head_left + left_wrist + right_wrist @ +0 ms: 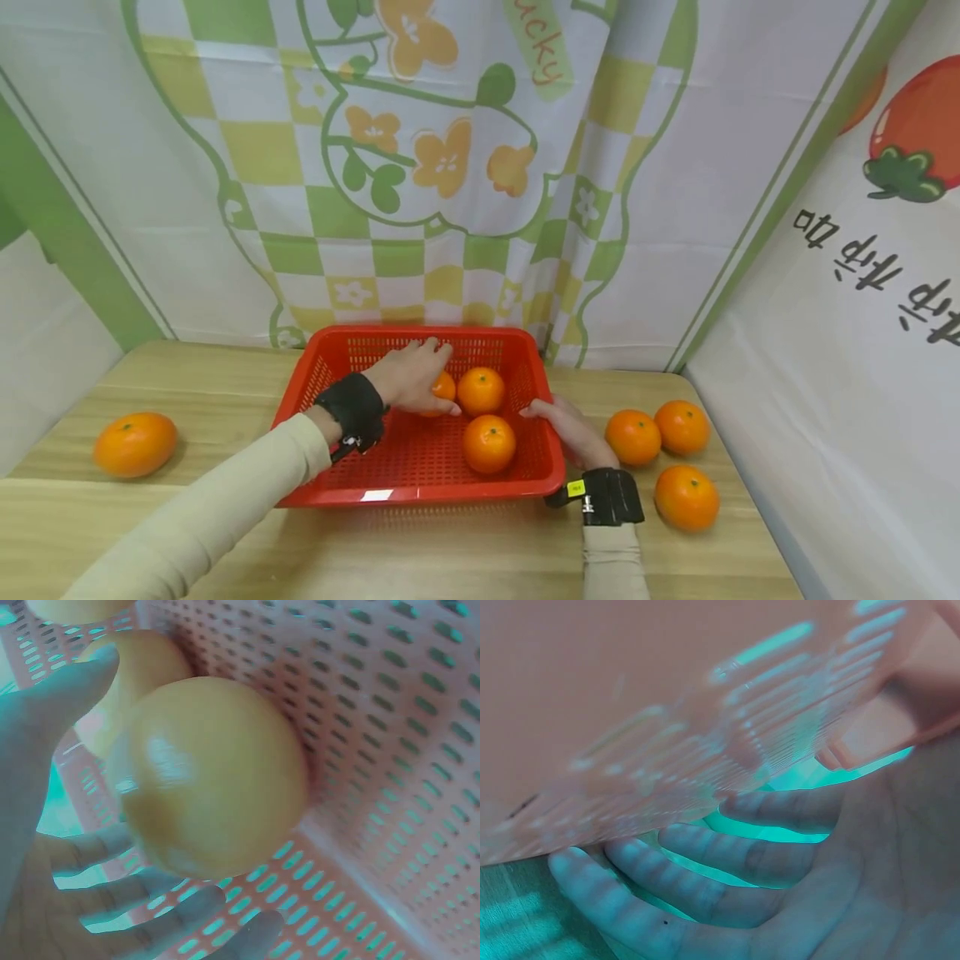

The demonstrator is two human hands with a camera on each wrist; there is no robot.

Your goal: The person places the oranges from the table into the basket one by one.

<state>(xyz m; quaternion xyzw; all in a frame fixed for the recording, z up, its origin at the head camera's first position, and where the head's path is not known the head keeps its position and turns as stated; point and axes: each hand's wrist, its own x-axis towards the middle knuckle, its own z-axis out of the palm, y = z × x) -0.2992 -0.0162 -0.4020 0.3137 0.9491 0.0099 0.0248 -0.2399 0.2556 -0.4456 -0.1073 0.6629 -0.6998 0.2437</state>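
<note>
Left hand (411, 379) was inside the red basket (465, 490), reaching over the near-left orange (447, 387), which sat on the basket floor toward its back edge. Fingers looked spread loosely, not clenched, no firm grasp visible; couldn't tell whether the tips touched the peel. Right hand (573, 433) gripped the basket's right edge, thumb over the rim, fingers outside against the slotted wall. Orange probably had moderate weight, firm with slight give, smooth and a bit slippery, quick to roll, easy to bruise if squeezed; best hold seemed thumb and fingers on opposite sides at the widest part. Basket looked like light, slightly flexible plastic, best held by the rim. It stood by the tabletop (375, 567) back edge and held three fruits: that one, a back-right orange (482, 392) and a front-right orange (489, 444). Outside it: a lone orange (136, 445) near the tabletop's left edge, plus three loose oranges (687, 497) grouped near its right edge.
</note>
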